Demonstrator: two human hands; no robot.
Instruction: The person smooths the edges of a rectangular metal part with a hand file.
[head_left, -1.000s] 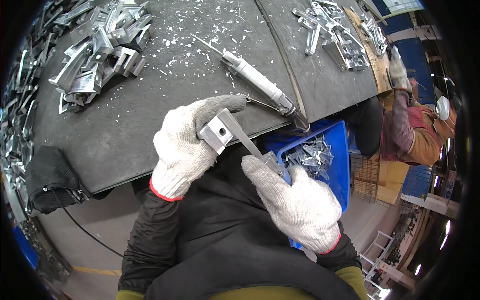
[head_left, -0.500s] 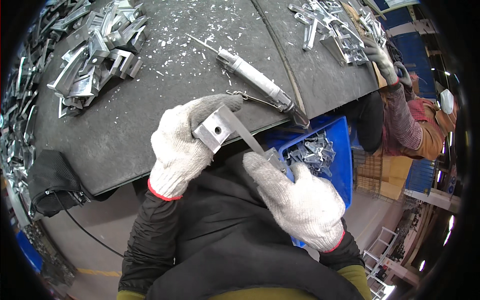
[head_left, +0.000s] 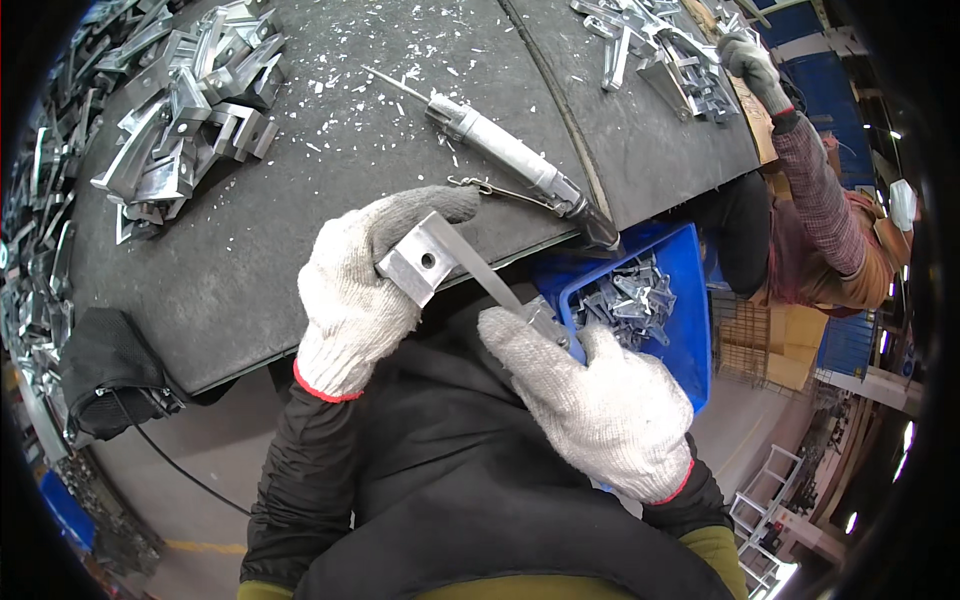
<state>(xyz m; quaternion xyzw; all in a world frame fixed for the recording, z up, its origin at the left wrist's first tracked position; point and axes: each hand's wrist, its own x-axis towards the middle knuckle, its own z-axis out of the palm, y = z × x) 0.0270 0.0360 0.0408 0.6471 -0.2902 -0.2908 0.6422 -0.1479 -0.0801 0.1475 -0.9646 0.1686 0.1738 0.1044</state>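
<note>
I hold a shiny metal bracket [head_left: 474, 262] over my lap, at the front edge of the table. Its squared end, with a round hole, lies in my left hand [head_left: 350, 275], whose gloved fingers close around it. From there a narrow flat arm slants down to my right hand [head_left: 600, 405], closed on the far end, which the glove partly covers. Both gloves are white knit with grey fingers and red cuff edges. Beyond my hands an air tool [head_left: 505, 150] with a thin pointed tip and a small chain lies on the table.
Piles of metal brackets [head_left: 190, 120] cover the table's left side, with more brackets [head_left: 665, 65] far right. White chips dot the dark tabletop [head_left: 300, 200]. A blue bin [head_left: 690, 330] of metal parts stands right. A black mesh bag [head_left: 115, 365] sits left. A co-worker's gloved hand [head_left: 750, 65] is far right.
The co-worker's hand has lifted away from the far-right brackets. My view has shifted slightly; both my hands keep nearly the same hold on the bracket.
</note>
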